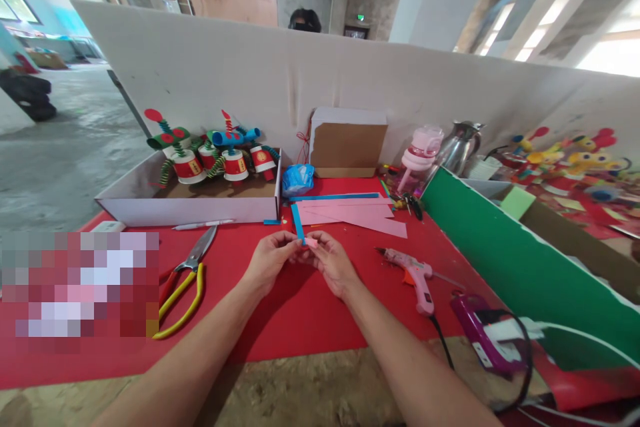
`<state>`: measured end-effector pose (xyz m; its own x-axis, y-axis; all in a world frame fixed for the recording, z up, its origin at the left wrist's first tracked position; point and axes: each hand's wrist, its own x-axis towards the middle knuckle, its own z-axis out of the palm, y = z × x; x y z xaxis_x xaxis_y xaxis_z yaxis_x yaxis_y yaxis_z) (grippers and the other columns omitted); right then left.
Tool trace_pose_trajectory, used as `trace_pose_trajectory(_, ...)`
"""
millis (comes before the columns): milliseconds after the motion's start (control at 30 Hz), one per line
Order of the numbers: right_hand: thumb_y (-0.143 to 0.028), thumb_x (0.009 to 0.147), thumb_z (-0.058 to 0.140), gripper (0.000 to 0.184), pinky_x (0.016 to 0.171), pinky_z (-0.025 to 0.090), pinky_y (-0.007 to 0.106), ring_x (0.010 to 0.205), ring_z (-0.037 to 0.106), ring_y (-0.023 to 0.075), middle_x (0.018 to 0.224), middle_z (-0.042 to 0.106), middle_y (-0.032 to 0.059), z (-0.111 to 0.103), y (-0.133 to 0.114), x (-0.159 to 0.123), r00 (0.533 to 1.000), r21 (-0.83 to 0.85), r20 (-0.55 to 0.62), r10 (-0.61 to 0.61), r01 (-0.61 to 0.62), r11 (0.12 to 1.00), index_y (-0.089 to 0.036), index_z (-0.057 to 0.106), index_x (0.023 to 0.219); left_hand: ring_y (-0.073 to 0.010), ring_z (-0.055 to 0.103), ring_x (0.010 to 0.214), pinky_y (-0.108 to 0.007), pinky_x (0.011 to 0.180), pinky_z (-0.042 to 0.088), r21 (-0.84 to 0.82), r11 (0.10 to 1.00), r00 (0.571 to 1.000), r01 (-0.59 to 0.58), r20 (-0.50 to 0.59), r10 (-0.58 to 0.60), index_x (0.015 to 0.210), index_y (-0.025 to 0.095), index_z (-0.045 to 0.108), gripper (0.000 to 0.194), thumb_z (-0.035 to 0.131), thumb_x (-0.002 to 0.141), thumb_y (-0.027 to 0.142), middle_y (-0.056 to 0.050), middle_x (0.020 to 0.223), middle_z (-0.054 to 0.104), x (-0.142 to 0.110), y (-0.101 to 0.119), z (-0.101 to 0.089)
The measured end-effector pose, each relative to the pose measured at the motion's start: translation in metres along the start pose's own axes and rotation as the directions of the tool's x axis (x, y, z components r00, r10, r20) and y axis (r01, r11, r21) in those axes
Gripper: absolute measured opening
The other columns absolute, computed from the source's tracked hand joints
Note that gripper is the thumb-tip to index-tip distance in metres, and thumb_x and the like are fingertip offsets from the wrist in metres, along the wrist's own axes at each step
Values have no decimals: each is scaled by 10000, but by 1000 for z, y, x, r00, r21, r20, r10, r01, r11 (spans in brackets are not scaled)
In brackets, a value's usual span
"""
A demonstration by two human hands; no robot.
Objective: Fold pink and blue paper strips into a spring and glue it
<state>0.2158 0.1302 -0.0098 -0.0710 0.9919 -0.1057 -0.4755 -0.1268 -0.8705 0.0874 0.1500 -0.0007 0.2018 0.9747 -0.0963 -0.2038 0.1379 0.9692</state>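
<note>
Over the middle of the red tabletop, my left hand [273, 259] pinches a narrow blue paper strip [298, 221], which points up and away from me. Beside it, my right hand [334, 263] has its fingers closed on a short pink paper strip [311, 242]. The two strips meet at an angle between my fingertips; whether they are stuck together I cannot tell. Just beyond my hands lie several pink paper strips [345, 211] and a long blue strip [335, 197]. To the right rests a pink glue gun [411, 272], its nozzle toward my right hand.
Yellow-and-red-handled shears [193, 267] lie left, near a white pen [203, 224]. Behind them, a white box [190, 210] holds several paper-cup figures [235, 163]. A green-sided box [480, 260] borders the right side, with a purple power strip [483, 333] and cables nearby.
</note>
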Motion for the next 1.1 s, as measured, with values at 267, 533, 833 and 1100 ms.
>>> trace_pose_trajectory(267,-383,600,780,311,655,513,256,563,534,72,663,599,-49,2,-2,-1,1000,-4,1,1,-1,1000,-190,587,749,-74,471,477,-203,499,357,10,1000,1000,-6,2,6,613,146,617,212,734,583,320,15,521,591,1,-1,-1)
trace_pose_trajectory(533,-414,605,772,350,654,511,256,573,596,94,655,638,-36,2,-1,-1,1000,-36,3,3,-3,999,-185,581,787,-85,481,495,-212,512,352,1,1000,1000,0,2,0,627,143,625,179,725,567,279,4,545,602,0,-2,0)
trace_pose_trajectory(833,-424,630,748,330,653,501,271,580,619,120,656,657,-18,3,-2,-2,1000,-87,21,-5,7,996,-187,611,815,-89,476,494,-220,510,350,1,1000,999,-17,31,17,625,141,636,220,750,570,321,-2,542,598,-1,-2,0)
trace_pose_trajectory(1100,-376,661,719,248,676,481,261,627,580,117,697,656,-10,0,1,1,997,-176,-4,-77,76,982,-195,693,828,-97,504,522,-217,516,356,-16,1000,998,1,67,0,671,133,679,236,731,628,359,-35,594,650,1,-3,-3)
